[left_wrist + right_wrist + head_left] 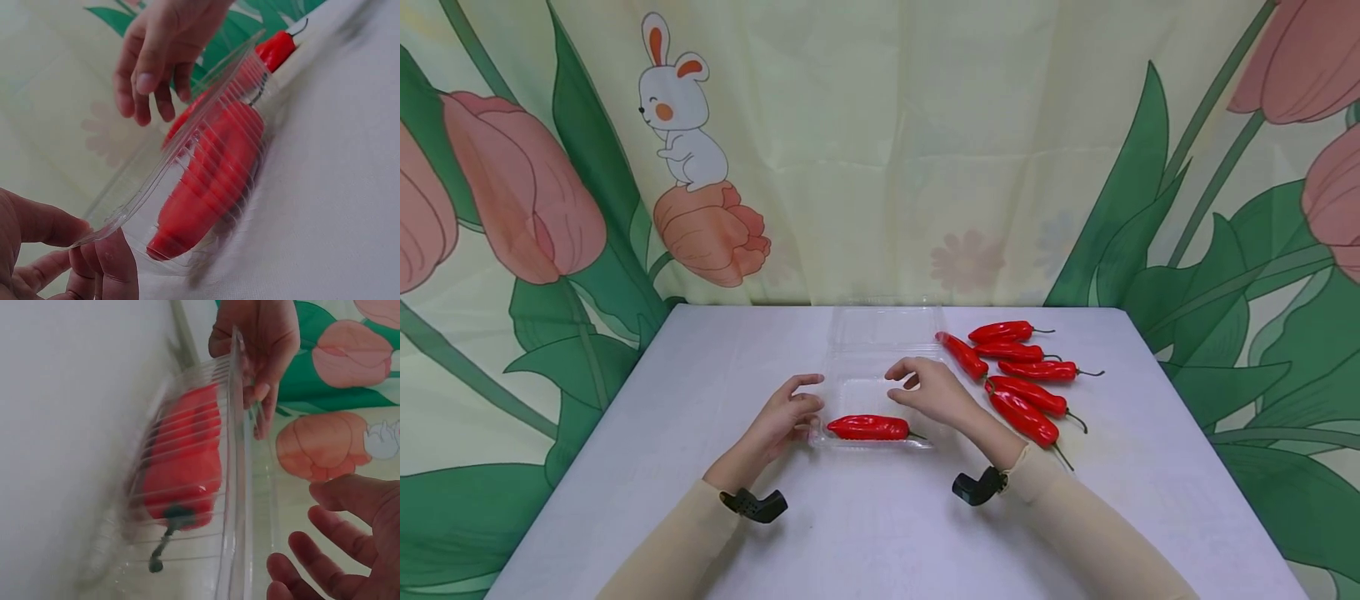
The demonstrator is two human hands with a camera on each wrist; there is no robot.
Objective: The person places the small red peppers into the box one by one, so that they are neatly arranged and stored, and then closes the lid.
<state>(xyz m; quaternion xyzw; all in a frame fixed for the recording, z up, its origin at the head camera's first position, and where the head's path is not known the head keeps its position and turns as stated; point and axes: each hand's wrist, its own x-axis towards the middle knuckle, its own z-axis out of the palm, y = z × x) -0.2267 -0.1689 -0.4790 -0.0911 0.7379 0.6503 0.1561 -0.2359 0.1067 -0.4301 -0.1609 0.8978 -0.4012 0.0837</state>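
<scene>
A clear plastic clamshell box (863,392) lies with its lid folded back, away from me. Along its near side rests one red chili pepper (868,427), its dark green stem pointing right; ribbed plastic covers it in both wrist views. My left hand (781,419) is at the box's left edge. In the left wrist view its thumb (47,222) and fingers pinch the rim. Above the right part of the box hovers my right hand (931,390), fingers loosely bent and apart, with nothing in them.
Several more red chili peppers (1024,417) lie in a loose group to the right of the box, stems mostly pointing right. White cloth covers the table (865,533). A printed curtain (850,167) hangs behind the far edge. Each wrist wears a black device (977,486).
</scene>
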